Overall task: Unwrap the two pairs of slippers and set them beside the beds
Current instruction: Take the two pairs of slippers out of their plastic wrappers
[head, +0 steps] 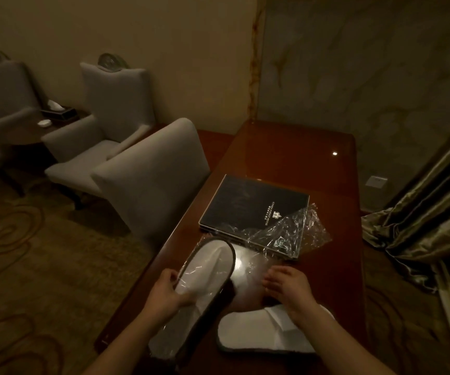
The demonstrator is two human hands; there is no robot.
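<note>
A dim room, glossy dark wood tabletop [286,158]. The left hand [164,290] has a closed grip on a plastic-wrapped white slipper [204,282]. Beyond it lies a black hotel folder [250,204] under crumpled wrapper [291,234]. The right hand [288,288] rests flat, fingers loose, partly hiding an unwrapped slipper [248,334].

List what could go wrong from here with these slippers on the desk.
1. The wrapped slipper in the left hand hangs over the desk edge; a loose grip could drop it on the carpet.
2. The loose wrapper lies on the black folder; it may slide off or get left behind.
3. The right hand rests above the unwrapped slipper and could nudge it.
</note>
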